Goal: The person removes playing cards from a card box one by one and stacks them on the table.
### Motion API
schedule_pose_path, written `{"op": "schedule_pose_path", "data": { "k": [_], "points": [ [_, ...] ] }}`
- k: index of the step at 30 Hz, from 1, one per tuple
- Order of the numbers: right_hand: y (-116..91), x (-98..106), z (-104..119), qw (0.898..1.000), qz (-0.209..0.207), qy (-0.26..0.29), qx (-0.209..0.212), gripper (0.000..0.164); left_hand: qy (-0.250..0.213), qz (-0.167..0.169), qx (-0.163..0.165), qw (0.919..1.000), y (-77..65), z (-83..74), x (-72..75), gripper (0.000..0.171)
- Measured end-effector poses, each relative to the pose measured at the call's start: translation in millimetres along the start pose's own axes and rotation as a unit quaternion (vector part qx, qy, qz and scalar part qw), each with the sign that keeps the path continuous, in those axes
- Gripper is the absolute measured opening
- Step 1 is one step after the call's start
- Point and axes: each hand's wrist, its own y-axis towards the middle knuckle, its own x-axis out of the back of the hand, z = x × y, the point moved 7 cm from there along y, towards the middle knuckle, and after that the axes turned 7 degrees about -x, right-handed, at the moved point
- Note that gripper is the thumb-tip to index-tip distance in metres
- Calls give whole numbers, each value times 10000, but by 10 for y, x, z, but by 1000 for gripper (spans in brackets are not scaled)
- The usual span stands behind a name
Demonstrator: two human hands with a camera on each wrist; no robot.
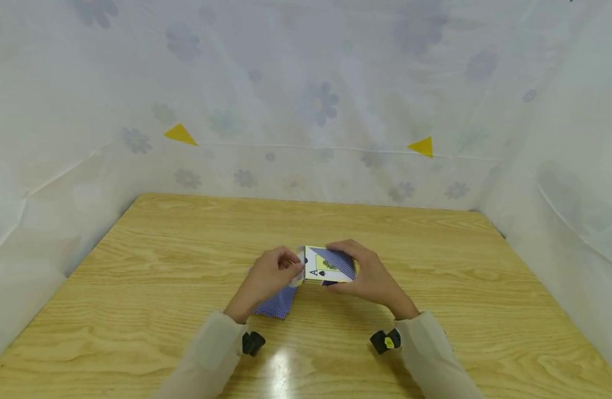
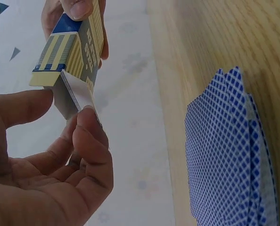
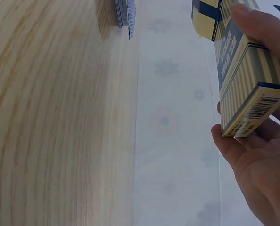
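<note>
A playing-card box (image 1: 330,264) with an ace of spades on its face is held above the table. My right hand (image 1: 373,277) grips it by its long sides near one end, and the right wrist view shows a barcode on that end. My left hand (image 1: 272,276) is at the opposite end, its fingers bent, and the left wrist view has them pinching a pale end flap (image 2: 78,92) that stands out from the box. Under the left hand lies a stack of blue-patterned playing cards (image 1: 277,305), partly hidden by the hand and forearm.
The wood-grain table (image 1: 435,249) runs back to a pale flowered sheet (image 1: 296,172), which also hangs at both sides. Two yellow triangles (image 1: 181,134) are on the back sheet. A dark wrist device (image 1: 385,341) sits at each cuff.
</note>
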Motion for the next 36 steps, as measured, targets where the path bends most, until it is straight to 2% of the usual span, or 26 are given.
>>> {"op": "schedule_pose_path", "data": {
  "k": [12,25,36],
  "points": [
    [-4,-52,34,9997,67,90,208,70,-207,139,222,9994,-12,55,-78,13],
    [0,-19,31,9998,-18,-98,170,71,-257,118,438,9986,-27,71,-58,11],
    [-4,52,-27,9995,-162,-264,-72,72,-969,-16,513,9940,-11,92,-47,16]
  ]
}}
